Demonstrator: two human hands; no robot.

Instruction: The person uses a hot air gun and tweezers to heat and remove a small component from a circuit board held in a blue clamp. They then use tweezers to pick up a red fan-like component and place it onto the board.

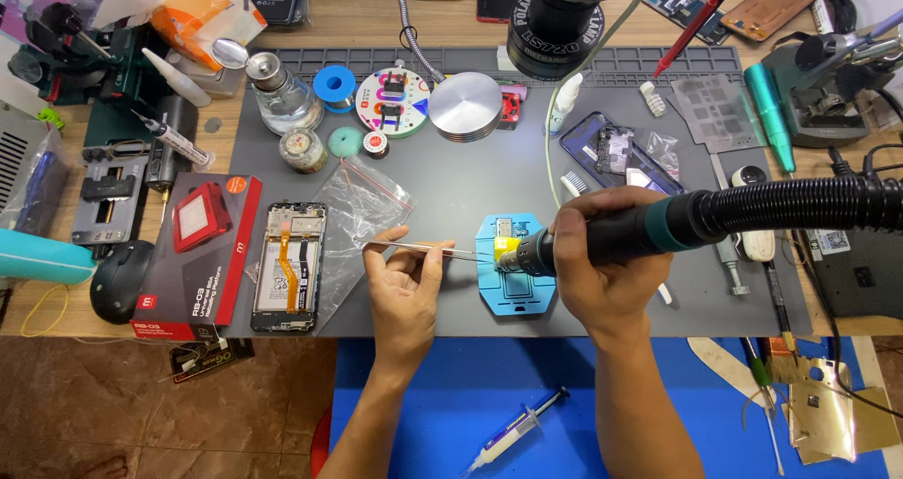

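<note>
Lying low in the frame on blue cloth is a syringe [513, 432]. Above it, the left hand [406, 286] is pinching tweezers [428, 249] shut, tips reaching the blue fixture [513, 282] at centre. The right hand [602, 263] is gripping a hot-air handle [611, 239], nozzle touching the fixture's yellow-taped part.

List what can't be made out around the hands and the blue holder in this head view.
- Tweezers tips and the part on the blue holder: too small, and the hot air tool nozzle covers the spot.
- Right hand fingers' grip: wrapped around the tool's far side.
- Tool's hose: cut off by the right edge.
- Left hand palm: turned away from the camera.
</note>
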